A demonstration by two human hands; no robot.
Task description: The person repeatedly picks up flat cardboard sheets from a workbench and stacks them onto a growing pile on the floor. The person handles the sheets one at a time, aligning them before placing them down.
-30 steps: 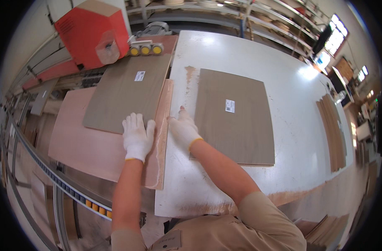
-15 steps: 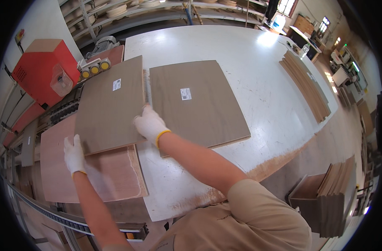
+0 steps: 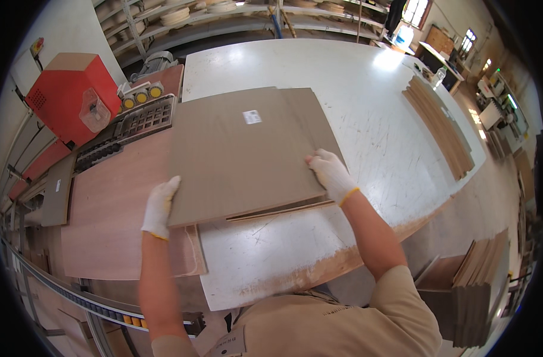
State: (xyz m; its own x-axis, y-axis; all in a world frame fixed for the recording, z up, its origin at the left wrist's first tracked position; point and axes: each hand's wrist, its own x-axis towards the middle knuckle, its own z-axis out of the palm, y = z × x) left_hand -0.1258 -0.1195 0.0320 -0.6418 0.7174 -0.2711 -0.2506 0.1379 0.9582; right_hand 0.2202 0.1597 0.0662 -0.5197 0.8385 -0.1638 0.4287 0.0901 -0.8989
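Observation:
My two hands, in white knit gloves with yellow cuffs, hold a grey-brown wooden panel by opposite side edges. My left hand grips its near left edge, and my right hand is closed over the right edge, fingers on top. A small white label sits on the panel's upper face. Under it lies a second grey-brown panel, mostly covered, its right part and near edge showing on the white table. The held panel's near edge is slightly raised above it.
Left of the table is a reddish plywood sheet, beside a machine with a red housing and a dark chain track. A row of stacked panels stands at the table's right end. More panels are stacked at lower right.
Both hands have carried the labelled panel rightward, from over the reddish sheet and machine to above the second panel. My right hand has shifted right with its edge.

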